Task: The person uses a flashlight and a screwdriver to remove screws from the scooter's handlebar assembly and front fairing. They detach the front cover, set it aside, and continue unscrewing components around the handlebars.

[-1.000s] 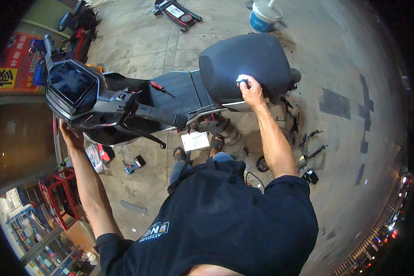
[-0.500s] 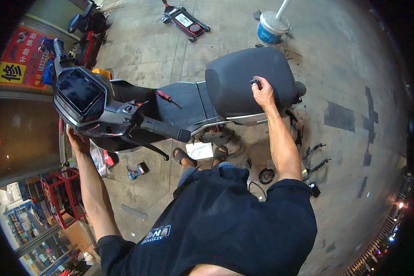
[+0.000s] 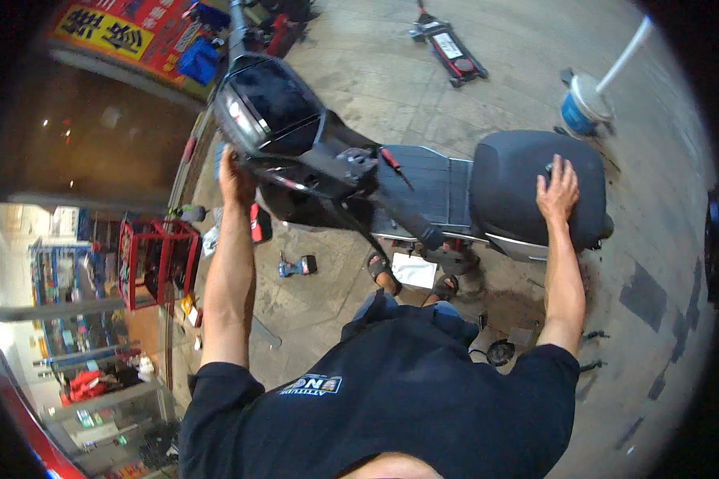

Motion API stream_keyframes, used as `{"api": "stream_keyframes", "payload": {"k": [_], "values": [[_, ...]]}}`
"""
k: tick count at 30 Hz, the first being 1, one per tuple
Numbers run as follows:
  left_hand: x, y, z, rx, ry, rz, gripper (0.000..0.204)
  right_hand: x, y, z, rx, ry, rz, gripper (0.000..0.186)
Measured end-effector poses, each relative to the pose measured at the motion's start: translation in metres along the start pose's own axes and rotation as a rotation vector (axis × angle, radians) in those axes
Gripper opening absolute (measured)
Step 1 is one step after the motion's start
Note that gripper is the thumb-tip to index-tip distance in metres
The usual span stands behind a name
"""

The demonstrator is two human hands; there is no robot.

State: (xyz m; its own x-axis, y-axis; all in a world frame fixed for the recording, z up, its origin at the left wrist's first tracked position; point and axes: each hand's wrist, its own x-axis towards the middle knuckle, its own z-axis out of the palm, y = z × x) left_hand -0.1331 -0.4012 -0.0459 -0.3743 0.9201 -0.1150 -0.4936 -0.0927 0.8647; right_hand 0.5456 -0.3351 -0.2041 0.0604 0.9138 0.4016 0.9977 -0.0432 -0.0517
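Observation:
A dark electric scooter stands across in front of me, its display [image 3: 273, 100] at the left and its black seat [image 3: 503, 176] at the right. My right hand [image 3: 561, 195] rests on the seat with its fingers spread. A small dark object [image 3: 549, 168] is by its fingertips on the seat; its kind cannot be made out. My left hand [image 3: 236, 182] touches the scooter's front cover [image 3: 244, 120] from below and outside, and most of its fingers are hidden there. On the footboard [image 3: 423, 188] lies a screwdriver with a red handle [image 3: 389, 160].
A blue cordless drill [image 3: 295, 266] lies on the paving near a white sheet [image 3: 414, 271] by my feet. Beyond the scooter are a floor jack [image 3: 451, 52] and a bucket with a pole [image 3: 587, 104]. A red metal rack [image 3: 158, 263] stands at the left by the shop front.
My right hand has opened from its grip on the small dark object and now lies spread on the seat. The view has swung left; my left hand stays at the front cover.

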Motion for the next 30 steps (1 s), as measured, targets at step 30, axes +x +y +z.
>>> {"api": "stream_keyframes", "payload": {"k": [30], "values": [[-0.122, -0.049, 0.169, 0.134, 0.235, 0.016, 0.034, -0.045, -0.343, -0.241, 0.707, -0.03, -0.576, 0.07]]}}
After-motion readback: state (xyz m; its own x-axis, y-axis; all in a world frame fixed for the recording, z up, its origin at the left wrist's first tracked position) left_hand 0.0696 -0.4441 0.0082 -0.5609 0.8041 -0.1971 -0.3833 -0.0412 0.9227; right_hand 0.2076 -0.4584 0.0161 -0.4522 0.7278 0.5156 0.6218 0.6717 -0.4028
